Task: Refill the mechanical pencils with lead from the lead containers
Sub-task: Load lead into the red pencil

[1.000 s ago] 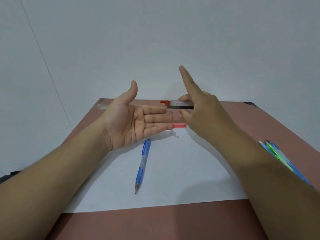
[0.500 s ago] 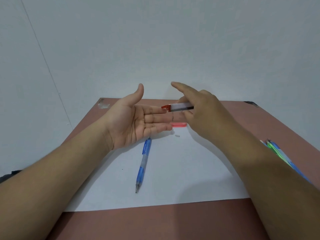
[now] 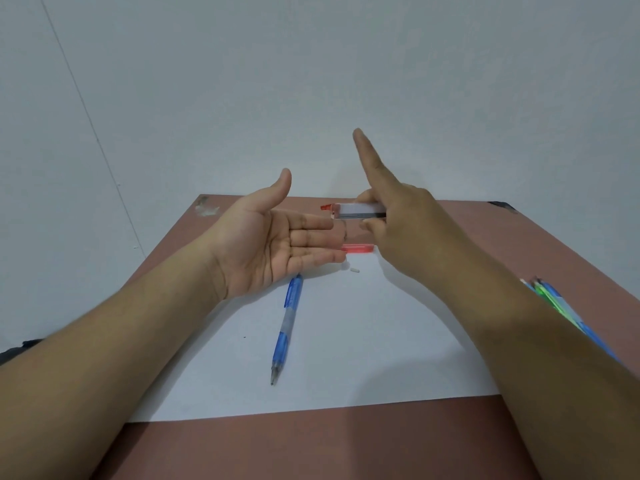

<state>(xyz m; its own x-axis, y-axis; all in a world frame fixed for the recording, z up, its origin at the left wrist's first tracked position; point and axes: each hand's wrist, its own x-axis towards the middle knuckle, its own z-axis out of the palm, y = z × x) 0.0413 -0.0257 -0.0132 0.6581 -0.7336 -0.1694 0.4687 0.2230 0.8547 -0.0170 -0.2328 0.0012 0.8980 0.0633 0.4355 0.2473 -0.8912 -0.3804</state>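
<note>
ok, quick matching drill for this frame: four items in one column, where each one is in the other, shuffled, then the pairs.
Items
1. clear lead container with red cap
2. blue mechanical pencil
3. flat red lead case
4. green and blue pencils

Places
A. table's right edge, off the paper
B. flat on the white paper sheet, tip toward the camera
C. pinched in the right hand
D. paper's far edge, beyond the open left hand

Pairs: 1-C, 2-B, 3-D, 4-A

We see from just one camera, worn on the head. It looks forward and down at the brown table (image 3: 519, 244) and the white wall (image 3: 311, 81) behind it. We are close: both arms reach out from the bottom corners and the hands meet mid-picture.
</note>
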